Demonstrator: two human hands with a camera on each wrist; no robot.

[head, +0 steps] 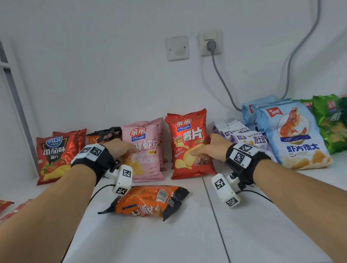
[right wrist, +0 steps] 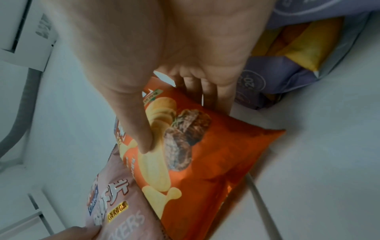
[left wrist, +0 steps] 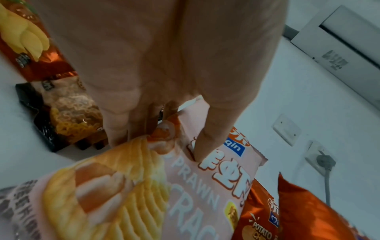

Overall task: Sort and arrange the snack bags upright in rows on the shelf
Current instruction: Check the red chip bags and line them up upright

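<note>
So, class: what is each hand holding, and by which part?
The left hand grips the pink prawn cracker bag by its left edge. The right hand grips the red potato chip bag by its right edge, thumb on the front.

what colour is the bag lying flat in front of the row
Orange with black ends, the flat bag shows best in the head view.

We record even, bright light and soft shadows. Wide-angle bending at our edges. Wrist views blurred, colours washed.

Two hands [head: 122, 148], many snack bags [head: 190, 144]
</note>
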